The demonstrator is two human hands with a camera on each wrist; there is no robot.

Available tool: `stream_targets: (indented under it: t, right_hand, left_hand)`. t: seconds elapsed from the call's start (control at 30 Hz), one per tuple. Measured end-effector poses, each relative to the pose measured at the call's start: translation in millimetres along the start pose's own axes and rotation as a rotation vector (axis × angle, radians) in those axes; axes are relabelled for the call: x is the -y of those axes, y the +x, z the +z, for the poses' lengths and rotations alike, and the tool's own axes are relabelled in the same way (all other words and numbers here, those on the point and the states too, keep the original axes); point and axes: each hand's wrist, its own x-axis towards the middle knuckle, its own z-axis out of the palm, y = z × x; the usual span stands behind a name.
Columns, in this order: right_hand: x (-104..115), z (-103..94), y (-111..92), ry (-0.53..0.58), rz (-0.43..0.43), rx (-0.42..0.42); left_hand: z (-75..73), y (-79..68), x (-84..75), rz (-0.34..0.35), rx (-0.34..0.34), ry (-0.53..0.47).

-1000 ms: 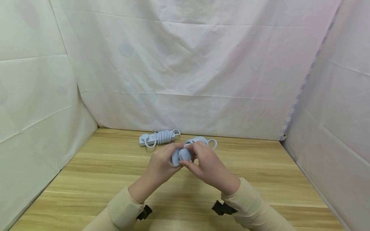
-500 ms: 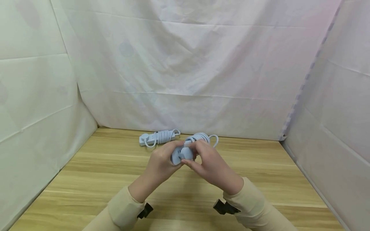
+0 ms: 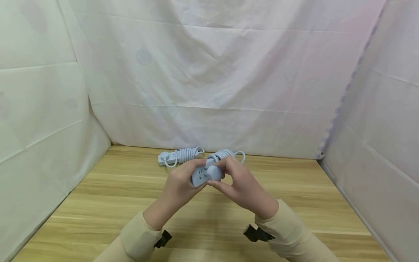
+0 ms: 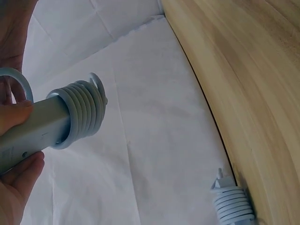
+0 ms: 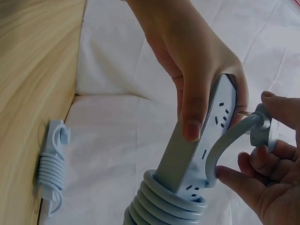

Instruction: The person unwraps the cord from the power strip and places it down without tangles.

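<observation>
Between my two hands, above the table, is a light blue-grey power strip (image 3: 200, 177) with its cord wound in tight loops (image 5: 164, 201) round one end. My left hand (image 3: 181, 183) grips the other end, thumb on one side and fingers on the opposite side. My right hand (image 3: 237, 183) pinches the plug (image 5: 263, 126) at the end of the cord. In the right wrist view the plug's metal pins point at the socket face, a small gap apart from it. A short curved length of cord runs from the plug back toward the coil.
A second power strip (image 3: 168, 158), its cord wound round it and its plug seated on its face, lies at the back of the wooden table (image 3: 98, 203). White cloth (image 3: 209, 72) hangs behind the table and along both sides.
My right hand has drawn the plug slightly to the right along the strip. The strip has turned, so more of its socket face shows. The second strip stays put.
</observation>
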Motion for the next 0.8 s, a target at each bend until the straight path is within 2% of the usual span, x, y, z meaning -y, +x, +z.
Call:
stream_targets:
  t: [0.17,0.33,0.53,0.7,0.8]
  right_hand:
    - [2,-4.8,-3,-0.062,-0.055,-0.019]
    - [2,-7.6,-8,-0.092,-0.107,-0.047]
    - [-2,-11.8,-19,-0.156,-0.065,-0.038]
    - [-8,-15.5,-26,-0.200,-0.027,-0.025]
    - [-12,-16.2,-30,-0.233,-0.035,-0.031]
  left_hand:
    - [-5.1,-0.7,1.2,-0.056,0.008,-0.004]
    - [-9.1,-1.8,7.7,-0.085,-0.008,0.024]
    - [-15.4,-2.2,13.4,-0.132,-0.027,0.049]
    - [-21.1,-2.8,15.8,-0.157,-0.049,0.029]
    - [-23.7,-3.2,16.2,-0.169,-0.057,0.017]
